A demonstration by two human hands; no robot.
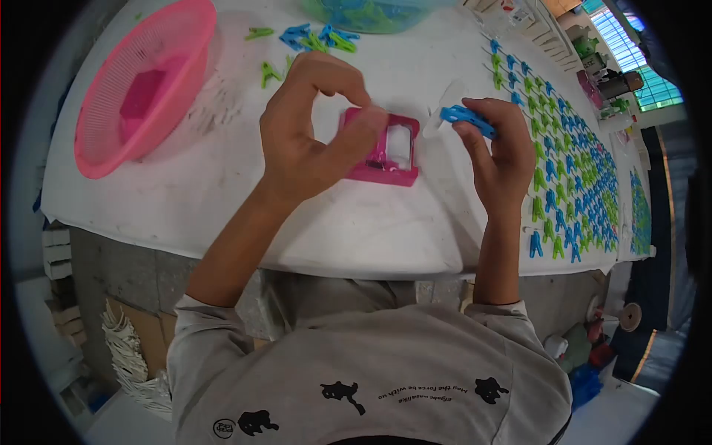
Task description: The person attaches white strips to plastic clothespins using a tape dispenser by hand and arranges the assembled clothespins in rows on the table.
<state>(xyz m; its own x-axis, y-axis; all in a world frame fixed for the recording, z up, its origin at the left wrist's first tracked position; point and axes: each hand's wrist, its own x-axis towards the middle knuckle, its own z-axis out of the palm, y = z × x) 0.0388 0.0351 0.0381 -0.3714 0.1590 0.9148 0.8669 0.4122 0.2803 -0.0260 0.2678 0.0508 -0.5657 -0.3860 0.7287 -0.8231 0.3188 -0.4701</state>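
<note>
- Clock centred on the magenta holder [409,176], which sits on the white-covered table [356,237] with a white insert [400,142] in its bay.
- Right hand [506,144], 3 o'clock: grasping a blue clothespin [469,119] between thumb and fingers. Pin is off the table, between 2 and 3 o'clock of the holder.
- Translucent piece [450,95] just beyond the pin's far end; can't tell if it touches.
- Left hand [291,144], 9 o'clock: fingers curled, thumb and forefinger tips nearly together over the holder's near-left part. Tips blurred; can't tell if they grip anything.
- Loose green and blue clothespins [294,35] at 11.
- Clear bowl [424,10] of clothespins at 12.
- Pink perforated basket [107,104] between 9 and 10.
- Rows of blue and green clothespins [551,200] from 2 to 4.
</note>
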